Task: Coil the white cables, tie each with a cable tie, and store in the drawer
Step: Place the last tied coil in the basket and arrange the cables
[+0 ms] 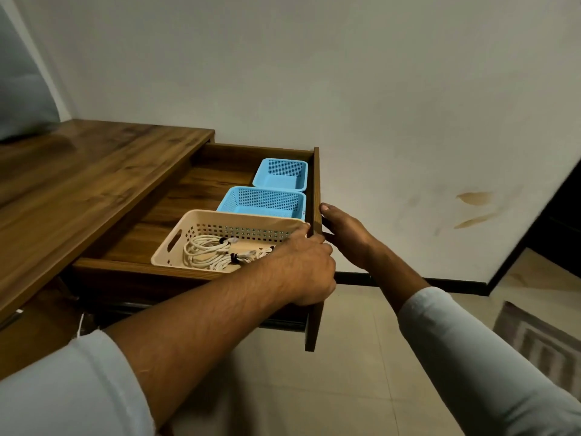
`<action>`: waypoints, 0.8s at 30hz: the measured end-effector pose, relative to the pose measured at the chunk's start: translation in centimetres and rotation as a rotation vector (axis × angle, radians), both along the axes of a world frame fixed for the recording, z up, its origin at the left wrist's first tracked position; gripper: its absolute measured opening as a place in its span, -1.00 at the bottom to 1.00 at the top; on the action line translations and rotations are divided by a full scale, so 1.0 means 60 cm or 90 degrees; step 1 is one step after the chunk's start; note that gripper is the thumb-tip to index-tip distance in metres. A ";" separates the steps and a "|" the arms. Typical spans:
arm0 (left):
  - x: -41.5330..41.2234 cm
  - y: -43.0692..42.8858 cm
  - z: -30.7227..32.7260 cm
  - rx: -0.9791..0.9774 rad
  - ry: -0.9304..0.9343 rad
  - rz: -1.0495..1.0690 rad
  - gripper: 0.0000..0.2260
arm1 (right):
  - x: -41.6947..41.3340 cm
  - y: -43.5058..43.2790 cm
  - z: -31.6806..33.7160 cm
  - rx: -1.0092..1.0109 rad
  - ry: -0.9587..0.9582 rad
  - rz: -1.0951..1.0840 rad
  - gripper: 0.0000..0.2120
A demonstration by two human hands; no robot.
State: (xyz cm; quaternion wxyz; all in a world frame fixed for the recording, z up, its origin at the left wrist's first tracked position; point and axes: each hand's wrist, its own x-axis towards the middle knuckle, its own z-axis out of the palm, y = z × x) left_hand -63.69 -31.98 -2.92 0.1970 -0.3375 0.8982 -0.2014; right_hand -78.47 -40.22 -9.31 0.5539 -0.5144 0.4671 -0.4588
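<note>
The wooden drawer [315, 184] stands pulled out from the desk. Inside it a beige perforated basket [176, 240] holds coiled white cables [206, 251] bound with dark ties. My left hand [303, 265] grips the top edge of the drawer front, fingers over the inside. My right hand [345, 236] holds the same front panel from the outer side, thumb on its upper edge. Part of the cables is hidden behind my left hand.
Two blue mesh baskets [279, 174] [261, 202] sit empty further back in the drawer. The wooden desk top [78, 184] runs to the left. A white wall [408, 121] is behind, tiled floor [361, 372] below, a striped rug [540, 344] at right.
</note>
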 end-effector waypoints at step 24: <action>0.278 -0.040 -0.038 -0.166 -0.290 0.190 -0.45 | 0.336 -0.091 -0.003 -0.056 -0.035 0.124 -0.69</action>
